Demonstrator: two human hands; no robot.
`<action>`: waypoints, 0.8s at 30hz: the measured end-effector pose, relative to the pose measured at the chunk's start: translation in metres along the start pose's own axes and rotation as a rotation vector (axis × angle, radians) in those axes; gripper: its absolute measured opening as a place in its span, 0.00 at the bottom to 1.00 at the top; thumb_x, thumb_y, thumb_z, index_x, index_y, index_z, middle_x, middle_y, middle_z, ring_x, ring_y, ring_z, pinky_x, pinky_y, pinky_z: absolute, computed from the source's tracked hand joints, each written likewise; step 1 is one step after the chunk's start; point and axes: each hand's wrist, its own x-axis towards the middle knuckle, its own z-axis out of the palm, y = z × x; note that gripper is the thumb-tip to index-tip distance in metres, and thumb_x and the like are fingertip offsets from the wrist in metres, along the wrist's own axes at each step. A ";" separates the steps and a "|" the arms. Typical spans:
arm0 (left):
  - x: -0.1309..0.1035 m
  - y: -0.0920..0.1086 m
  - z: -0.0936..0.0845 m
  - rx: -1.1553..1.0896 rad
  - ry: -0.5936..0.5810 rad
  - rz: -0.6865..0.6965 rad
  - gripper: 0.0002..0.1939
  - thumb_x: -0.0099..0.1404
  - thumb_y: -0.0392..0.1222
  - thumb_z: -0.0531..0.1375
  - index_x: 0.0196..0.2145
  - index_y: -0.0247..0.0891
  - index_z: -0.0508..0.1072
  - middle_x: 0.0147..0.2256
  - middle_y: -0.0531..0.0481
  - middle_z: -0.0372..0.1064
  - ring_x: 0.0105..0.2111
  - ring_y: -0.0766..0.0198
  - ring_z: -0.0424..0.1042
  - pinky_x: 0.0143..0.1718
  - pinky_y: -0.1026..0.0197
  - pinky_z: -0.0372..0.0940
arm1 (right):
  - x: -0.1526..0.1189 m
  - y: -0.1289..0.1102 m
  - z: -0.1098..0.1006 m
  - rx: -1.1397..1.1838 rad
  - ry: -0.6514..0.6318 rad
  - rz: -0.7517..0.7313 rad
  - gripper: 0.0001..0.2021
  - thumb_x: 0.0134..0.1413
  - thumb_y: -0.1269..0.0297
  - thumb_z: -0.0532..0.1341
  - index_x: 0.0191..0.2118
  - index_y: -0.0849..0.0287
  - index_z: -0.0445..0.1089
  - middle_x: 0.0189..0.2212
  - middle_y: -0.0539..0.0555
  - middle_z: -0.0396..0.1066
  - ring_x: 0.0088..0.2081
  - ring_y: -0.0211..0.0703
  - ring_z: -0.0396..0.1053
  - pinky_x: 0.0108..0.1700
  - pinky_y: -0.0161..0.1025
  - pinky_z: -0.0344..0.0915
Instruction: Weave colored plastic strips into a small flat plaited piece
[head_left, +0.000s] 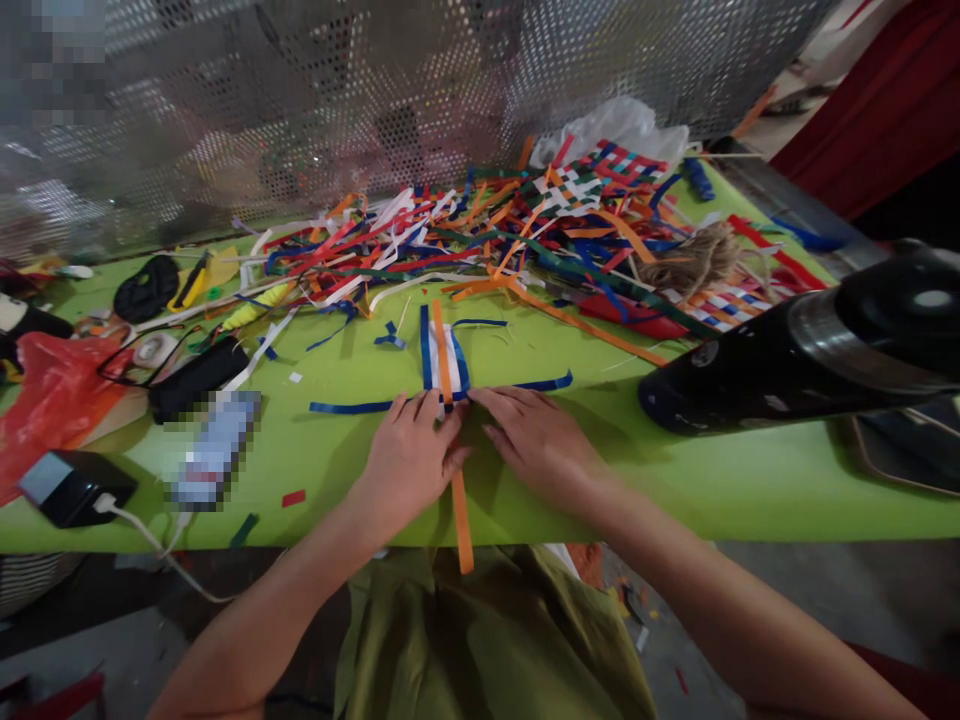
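A small weave of flat strips lies on the table between my hands. An orange strip (461, 525) runs lengthwise through it, its near end hanging past the table edge. White strips (443, 350) lie beside it, with blue strips (426, 340) along the sides. Crossing them is another blue strip (352, 407), its ends sticking out left and right. My left hand (412, 445) is closed over the crossing, fingers bent onto the strips. My right hand (544, 440) has its fingers stretched out, the tips touching the weave's right edge and the thumb apart. Part of the crossing is hidden under the fingers.
Behind the weave spreads a heap of coloured strips (420, 235) with woven pieces (570, 190) and twine (694, 260). A black bottle (780, 350) lies at right. At left are a phone (217, 450), a charger (75, 488), glasses and a red plastic bag (52, 390).
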 end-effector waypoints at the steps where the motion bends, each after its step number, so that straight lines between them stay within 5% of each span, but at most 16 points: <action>1: -0.001 0.001 0.003 0.009 0.009 -0.005 0.24 0.74 0.48 0.53 0.63 0.38 0.67 0.57 0.34 0.66 0.56 0.47 0.68 0.60 0.43 0.61 | 0.000 0.000 0.000 0.002 0.003 0.000 0.21 0.65 0.71 0.51 0.61 0.60 0.65 0.53 0.62 0.75 0.57 0.56 0.69 0.56 0.54 0.67; 24: -0.008 0.006 0.024 0.010 0.137 -0.010 0.24 0.70 0.46 0.59 0.60 0.35 0.69 0.60 0.31 0.64 0.58 0.43 0.68 0.61 0.41 0.61 | 0.000 0.002 -0.005 0.097 0.027 -0.070 0.20 0.62 0.72 0.55 0.58 0.53 0.68 0.51 0.57 0.76 0.51 0.55 0.72 0.53 0.54 0.67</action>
